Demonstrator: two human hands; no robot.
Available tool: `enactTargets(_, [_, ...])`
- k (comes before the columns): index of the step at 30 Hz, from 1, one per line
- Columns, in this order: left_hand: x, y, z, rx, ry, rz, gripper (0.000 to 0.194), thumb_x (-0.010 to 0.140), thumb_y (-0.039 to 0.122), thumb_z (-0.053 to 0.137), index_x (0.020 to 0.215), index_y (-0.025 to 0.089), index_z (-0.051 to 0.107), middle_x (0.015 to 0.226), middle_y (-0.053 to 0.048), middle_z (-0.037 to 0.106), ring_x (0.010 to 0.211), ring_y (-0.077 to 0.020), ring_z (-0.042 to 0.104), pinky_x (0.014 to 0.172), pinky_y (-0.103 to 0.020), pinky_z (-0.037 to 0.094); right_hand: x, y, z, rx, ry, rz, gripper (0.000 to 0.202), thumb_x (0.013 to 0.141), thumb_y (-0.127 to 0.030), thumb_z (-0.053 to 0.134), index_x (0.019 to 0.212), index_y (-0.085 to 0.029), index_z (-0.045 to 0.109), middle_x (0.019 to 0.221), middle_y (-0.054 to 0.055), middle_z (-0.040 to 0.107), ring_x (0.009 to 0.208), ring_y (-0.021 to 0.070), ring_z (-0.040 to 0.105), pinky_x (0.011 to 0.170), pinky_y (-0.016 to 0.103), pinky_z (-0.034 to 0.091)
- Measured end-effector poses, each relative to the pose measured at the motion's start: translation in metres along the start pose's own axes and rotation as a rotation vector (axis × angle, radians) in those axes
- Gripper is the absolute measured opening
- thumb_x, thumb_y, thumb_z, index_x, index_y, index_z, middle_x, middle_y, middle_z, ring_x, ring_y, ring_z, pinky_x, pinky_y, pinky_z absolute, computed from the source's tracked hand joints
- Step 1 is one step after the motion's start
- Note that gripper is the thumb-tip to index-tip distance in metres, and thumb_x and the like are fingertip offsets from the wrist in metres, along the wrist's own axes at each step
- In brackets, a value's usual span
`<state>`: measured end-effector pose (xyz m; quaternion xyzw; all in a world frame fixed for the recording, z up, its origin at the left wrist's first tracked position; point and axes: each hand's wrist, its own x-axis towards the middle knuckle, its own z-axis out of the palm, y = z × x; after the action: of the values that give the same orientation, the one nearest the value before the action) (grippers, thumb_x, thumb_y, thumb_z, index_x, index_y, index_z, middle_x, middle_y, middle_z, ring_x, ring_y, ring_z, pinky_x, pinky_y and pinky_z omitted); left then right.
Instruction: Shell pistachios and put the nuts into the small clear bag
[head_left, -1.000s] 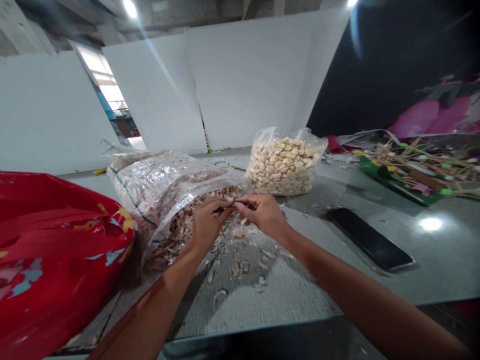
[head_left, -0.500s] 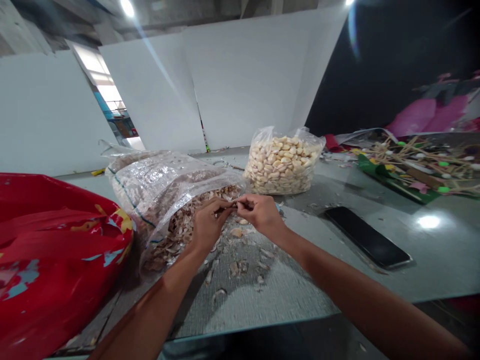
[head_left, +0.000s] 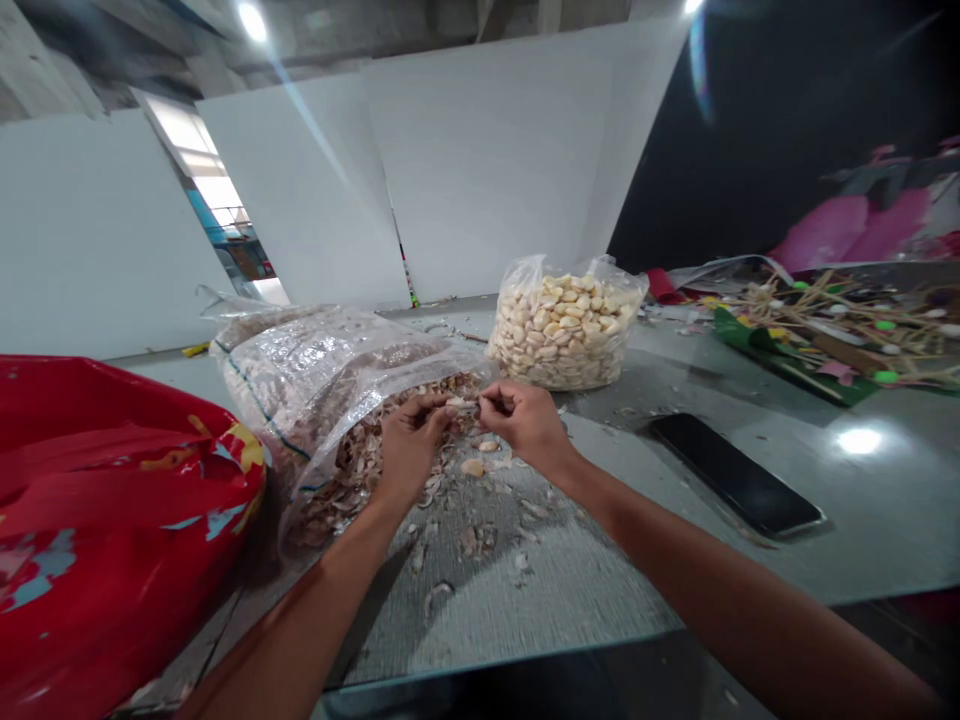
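In front of the bag mouth, my left hand (head_left: pixel 413 438) pinches a small pale seed (head_left: pixel 460 402) between thumb and fingertips. My right hand (head_left: pixel 525 422) is closed in a pinch at the seed's right end, its thumb and forefinger pressed together. Any bit of skin in those fingers is too small to make out. Under the hands lie a loose peeled seed (head_left: pixel 472 467) and scraps of shell (head_left: pixel 478 541). Left of my left hand, a clear plastic bag (head_left: pixel 330 345) lies on its side, its mouth spilling brown shells (head_left: pixel 341 490).
Behind my right hand stands a clear bag of pale seeds (head_left: pixel 566 330). A black phone (head_left: pixel 735 474) lies on the grey table (head_left: pixel 570 590) to the right. A red plastic bag (head_left: pixel 112 500) bulges at the left. Sticks and coloured scraps (head_left: pixel 832 330) are heaped at the far right.
My hands have drawn slightly apart, and the pale seed now shows between them. My left hand has shifted a little left.
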<state>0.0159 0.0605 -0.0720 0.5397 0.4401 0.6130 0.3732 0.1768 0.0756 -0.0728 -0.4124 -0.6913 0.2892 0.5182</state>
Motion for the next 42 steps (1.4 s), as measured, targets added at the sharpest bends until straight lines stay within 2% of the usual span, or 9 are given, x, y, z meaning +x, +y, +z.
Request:
enactTargets(5, [0.003, -0.006, 0.0, -0.125, -0.037, -0.012, 0.026, 0.068, 0.035, 0.073, 0.085, 0.017, 0.069, 0.074, 0.001, 0.068, 0.056, -0.0095, 0.06, 0.061, -0.025, 0.052, 0.005, 0.003, -0.009, -0.119, 0.055, 0.008, 0.021, 0.08, -0.031, 0.052, 0.072, -0.015, 0.062, 0.058, 0.0, 0.059, 0.056, 0.0109, 0.053, 0.055, 0.02, 0.04])
enactTargets(7, [0.003, -0.005, -0.001, -0.049, -0.043, 0.009, 0.025, 0.068, 0.034, 0.073, 0.086, 0.016, 0.069, 0.072, 0.0, 0.068, 0.056, -0.0101, 0.061, 0.059, -0.024, 0.052, 0.005, 0.001, -0.011, -0.135, 0.052, -0.023, 0.022, 0.081, -0.034, 0.054, 0.074, -0.015, 0.062, 0.06, 0.0, 0.06, 0.056, 0.0111, 0.053, 0.056, 0.021, 0.04])
enactTargets(11, [0.001, -0.003, -0.004, 0.195, -0.055, 0.128, 0.02, 0.073, 0.031, 0.069, 0.087, 0.016, 0.07, 0.07, -0.002, 0.068, 0.058, -0.0118, 0.061, 0.056, -0.022, 0.05, 0.002, -0.01, -0.014, -0.086, -0.029, -0.188, 0.021, 0.085, -0.03, 0.053, 0.095, -0.017, 0.066, 0.084, 0.004, 0.067, 0.075, 0.0136, 0.06, 0.066, 0.023, 0.045])
enactTargets(15, [-0.001, -0.002, -0.008, 0.421, -0.126, 0.315, 0.014, 0.079, 0.027, 0.063, 0.088, 0.018, 0.071, 0.089, -0.005, 0.071, 0.076, -0.015, 0.065, 0.069, -0.025, 0.051, 0.0, -0.014, -0.015, -0.153, -0.13, -0.313, 0.02, 0.087, -0.029, 0.054, 0.094, -0.019, 0.07, 0.09, 0.005, 0.068, 0.084, 0.0148, 0.061, 0.072, 0.024, 0.045])
enactTargets(19, [-0.001, 0.0, -0.011, 0.549, -0.189, 0.434, 0.014, 0.082, 0.028, 0.06, 0.088, 0.02, 0.071, 0.09, -0.004, 0.071, 0.083, -0.016, 0.065, 0.078, -0.027, 0.049, 0.001, -0.011, -0.017, -0.286, -0.189, -0.357, 0.019, 0.087, -0.025, 0.054, 0.094, -0.017, 0.069, 0.089, 0.005, 0.068, 0.082, 0.0145, 0.061, 0.075, 0.024, 0.044])
enactTargets(24, [-0.001, 0.002, -0.012, 0.592, -0.235, 0.453, 0.014, 0.084, 0.027, 0.058, 0.089, 0.02, 0.07, 0.092, -0.004, 0.07, 0.085, -0.016, 0.064, 0.078, -0.026, 0.047, 0.001, -0.011, -0.016, -0.418, -0.218, -0.398, 0.015, 0.084, -0.017, 0.054, 0.091, -0.016, 0.068, 0.087, 0.005, 0.067, 0.078, 0.0143, 0.059, 0.074, 0.024, 0.043])
enactTargets(28, [-0.002, 0.003, -0.01, 0.573, -0.213, 0.437, 0.013, 0.083, 0.027, 0.059, 0.087, 0.02, 0.069, 0.09, -0.003, 0.071, 0.084, -0.0162, 0.065, 0.079, -0.027, 0.048, -0.001, -0.011, -0.014, -0.418, -0.177, -0.385, 0.014, 0.08, -0.013, 0.055, 0.089, -0.015, 0.066, 0.083, 0.005, 0.065, 0.076, 0.0142, 0.057, 0.073, 0.024, 0.043])
enactTargets(35, [0.002, -0.001, -0.013, 0.481, -0.171, 0.402, 0.012, 0.079, 0.028, 0.064, 0.083, 0.019, 0.07, 0.085, -0.004, 0.072, 0.078, -0.0159, 0.066, 0.073, -0.027, 0.05, 0.001, -0.009, -0.017, -0.235, -0.178, -0.403, 0.018, 0.087, -0.027, 0.053, 0.092, -0.019, 0.068, 0.085, 0.003, 0.067, 0.078, 0.0133, 0.06, 0.075, 0.023, 0.044])
enactTargets(42, [0.004, 0.004, -0.018, 0.683, -0.257, 0.519, 0.009, 0.081, 0.028, 0.063, 0.084, 0.021, 0.069, 0.085, -0.003, 0.071, 0.08, -0.0161, 0.065, 0.074, -0.026, 0.048, 0.005, -0.007, -0.021, -0.273, -0.244, -0.415, 0.017, 0.086, -0.026, 0.055, 0.09, -0.019, 0.07, 0.085, 0.003, 0.07, 0.078, 0.0132, 0.062, 0.073, 0.023, 0.043])
